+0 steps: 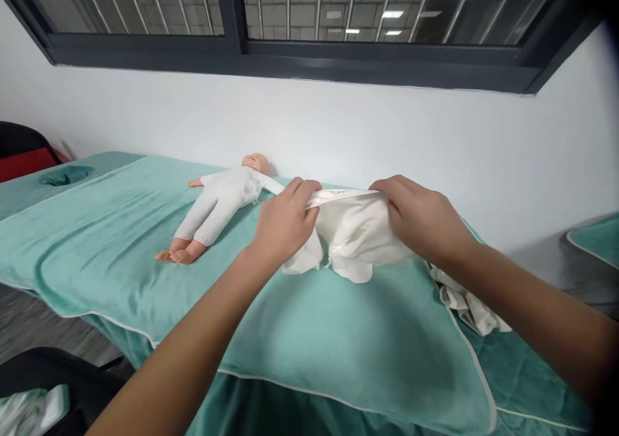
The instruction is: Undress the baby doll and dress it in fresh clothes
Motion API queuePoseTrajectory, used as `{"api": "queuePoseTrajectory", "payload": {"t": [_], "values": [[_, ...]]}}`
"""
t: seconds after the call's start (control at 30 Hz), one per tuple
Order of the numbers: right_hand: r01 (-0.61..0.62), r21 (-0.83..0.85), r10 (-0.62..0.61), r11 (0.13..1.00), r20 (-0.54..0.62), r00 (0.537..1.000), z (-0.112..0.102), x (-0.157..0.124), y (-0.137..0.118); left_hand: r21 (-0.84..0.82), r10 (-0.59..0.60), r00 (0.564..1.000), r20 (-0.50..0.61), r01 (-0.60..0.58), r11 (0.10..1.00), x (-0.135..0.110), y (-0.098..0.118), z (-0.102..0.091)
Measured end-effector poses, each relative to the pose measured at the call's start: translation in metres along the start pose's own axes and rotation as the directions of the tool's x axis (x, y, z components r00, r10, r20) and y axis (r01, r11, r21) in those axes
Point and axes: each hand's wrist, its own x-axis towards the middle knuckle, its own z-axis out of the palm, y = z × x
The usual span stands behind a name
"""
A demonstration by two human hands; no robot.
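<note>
A white cloth garment hangs in folds over the green pillow, stretched along its upper edge between my hands. My left hand pinches that edge at its left end, fingers closed. At the right end, my right hand grips the same edge between thumb and fingers. Whether the piece is a top or trousers cannot be made out from its bunched shape. To the left, a baby doll in a white suit lies on its back on the bed, its feet toward me.
A green cover spreads over the bed, with a hole at its far left. Crumpled pale cloth lies right of the pillow. A white wall with a barred window stands behind. A black chair is at lower left.
</note>
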Motion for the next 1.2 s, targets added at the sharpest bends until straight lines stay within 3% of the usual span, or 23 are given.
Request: {"api": "queuePoseTrajectory", "payload": {"t": [0.2, 0.33, 0.47, 0.57, 0.63, 0.73, 0.77, 0.8, 0.87, 0.93, 0.97, 1.03, 1.07, 1.13, 1.2], "values": [[-0.199, -0.118, 0.192, 0.973, -0.066, 0.979, -0.008, -0.015, 0.034, 0.109, -0.005, 0.995, -0.103, 0.017, 0.994, 0.001, -0.011, -0.023], [-0.327, 0.066, 0.331, 0.943, -0.060, 0.942, -0.016, -0.028, 0.042, -0.010, -0.059, 0.986, -0.157, 0.059, 0.998, -0.004, -0.019, -0.026], [-0.525, 0.242, 0.537, 0.816, 0.019, 0.844, -0.028, -0.040, 0.045, -0.234, -0.268, 0.961, -0.066, 0.246, 0.941, -0.011, -0.029, -0.028], [-0.614, 0.237, 0.600, 0.753, 0.137, 0.788, -0.035, -0.046, 0.056, -0.234, -0.333, 0.941, 0.066, 0.339, 0.911, -0.014, -0.036, -0.037], [-0.638, 0.231, 0.594, 0.735, 0.236, 0.769, -0.033, -0.045, 0.069, -0.166, -0.381, 0.894, 0.237, 0.424, 0.890, -0.013, -0.042, -0.045], [-0.625, 0.176, 0.540, 0.761, 0.364, 0.759, -0.014, -0.039, 0.087, 0.111, -0.491, 0.712, 0.502, 0.510, 0.853, -0.007, -0.053, -0.048], [-0.599, 0.142, 0.508, 0.788, 0.400, 0.763, -0.004, -0.036, 0.091, 0.232, -0.529, 0.662, 0.531, 0.487, 0.842, -0.005, -0.058, -0.045], [-0.567, 0.103, 0.477, 0.818, 0.430, 0.766, 0.008, -0.033, 0.093, 0.345, -0.563, 0.640, 0.523, 0.445, 0.826, -0.004, -0.062, -0.040], [-0.516, 0.010, 0.454, 0.856, 0.462, 0.762, 0.036, -0.029, 0.091, 0.503, -0.592, 0.673, 0.443, 0.361, 0.786, -0.006, -0.068, -0.021], [-0.502, -0.088, 0.493, 0.860, 0.394, 0.776, 0.067, -0.028, 0.079, 0.571, -0.560, 0.763, 0.324, 0.314, 0.758, -0.014, -0.070, 0.004], [-0.475, -0.109, 0.482, 0.873, 0.336, 0.809, 0.083, -0.029, 0.069, 0.593, -0.517, 0.816, 0.257, 0.289, 0.751, -0.020, -0.068, 0.018], [-0.316, -0.094, 0.328, 0.944, 0.183, 0.927, 0.114, -0.035, 0.044, 0.598, -0.403, 0.892, 0.204, 0.213, 0.773, -0.034, -0.061, 0.048], [-0.221, -0.048, 0.226, 0.974, 0.138, 0.964, 0.129, -0.039, 0.031, 0.559, -0.355, 0.908, 0.222, 0.180, 0.809, -0.041, -0.057, 0.062], [-0.130, 0.083, 0.117, 0.988, 0.149, 0.982, 0.155, -0.047, 0.007, 0.412, -0.276, 0.910, 0.309, 0.133, 0.902, -0.053, -0.049, 0.087], [-0.203, 0.133, 0.174, 0.970, 0.204, 0.963, 0.176, -0.053, -0.011, 0.295, -0.264, 0.882, 0.391, 0.152, 0.944, -0.060, -0.046, 0.108]]}}
